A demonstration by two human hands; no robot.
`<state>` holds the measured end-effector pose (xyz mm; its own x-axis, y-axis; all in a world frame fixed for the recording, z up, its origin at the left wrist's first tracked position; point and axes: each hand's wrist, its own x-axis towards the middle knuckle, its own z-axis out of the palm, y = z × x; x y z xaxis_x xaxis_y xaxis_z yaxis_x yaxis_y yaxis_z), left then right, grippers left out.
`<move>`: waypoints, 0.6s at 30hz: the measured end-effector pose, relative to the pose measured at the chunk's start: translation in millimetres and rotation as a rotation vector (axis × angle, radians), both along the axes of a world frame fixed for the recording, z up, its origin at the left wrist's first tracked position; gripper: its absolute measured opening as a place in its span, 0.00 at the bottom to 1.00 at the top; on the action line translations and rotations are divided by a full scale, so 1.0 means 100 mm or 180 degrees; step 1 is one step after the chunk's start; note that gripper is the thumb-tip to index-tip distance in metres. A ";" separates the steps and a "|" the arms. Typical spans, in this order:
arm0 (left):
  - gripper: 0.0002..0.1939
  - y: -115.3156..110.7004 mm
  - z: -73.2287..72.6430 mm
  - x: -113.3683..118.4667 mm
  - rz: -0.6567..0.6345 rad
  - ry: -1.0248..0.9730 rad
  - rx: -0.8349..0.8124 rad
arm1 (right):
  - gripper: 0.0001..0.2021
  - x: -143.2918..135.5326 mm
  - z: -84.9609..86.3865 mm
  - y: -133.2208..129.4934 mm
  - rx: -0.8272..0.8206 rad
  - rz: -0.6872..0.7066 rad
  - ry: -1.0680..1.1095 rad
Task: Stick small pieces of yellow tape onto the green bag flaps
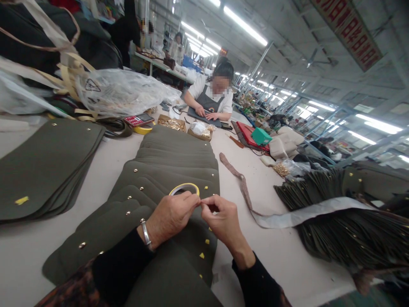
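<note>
My left hand (pixel 172 215), a silver bangle at its wrist, is closed around a roll of yellow tape (pixel 184 186). Its fingertips meet those of my right hand (pixel 222 217), which is pinched at the tape's edge; whatever bit of tape lies between the fingers is too small to make out. Below both hands spread overlapping dark olive panels (pixel 172 157) with gold-coloured studs. Small yellow tape pieces (pixel 202 256) stick along the right side of these panels.
More olive panels lie stacked at left (pixel 47 166), and a fanned bundle (pixel 351 234) stands at right, with a pale strip (pixel 306 217) across it. Boxes of gold hardware (pixel 171 123), a plastic bag (pixel 121 91) and a green box (pixel 261 136) are farther back. A co-worker (pixel 212 96) works opposite.
</note>
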<state>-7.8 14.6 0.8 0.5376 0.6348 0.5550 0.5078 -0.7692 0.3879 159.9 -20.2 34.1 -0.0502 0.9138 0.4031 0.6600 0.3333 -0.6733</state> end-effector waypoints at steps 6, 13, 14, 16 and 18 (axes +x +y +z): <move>0.12 -0.08 0.03 0.03 0.0092 0.0476 0.0052 | 0.09 0.18 -0.16 0.13 -0.1765 -0.0482 0.1891; 0.07 -0.02 0.01 0.06 0.0204 0.1157 -0.0148 | 0.10 0.42 -0.41 0.14 -0.2270 -0.0273 0.0955; 0.07 -0.02 0.01 0.06 0.0200 0.1200 -0.0167 | 0.09 0.41 -0.40 0.13 -0.2210 -0.0252 0.0742; 0.07 -0.01 0.00 0.06 0.0191 0.1264 -0.0201 | 0.08 0.39 -0.36 0.12 -0.2051 -0.0181 0.0300; 0.07 -0.01 0.00 0.06 0.0183 0.1306 -0.0229 | 0.07 0.35 -0.31 0.13 -0.1840 -0.0086 -0.0104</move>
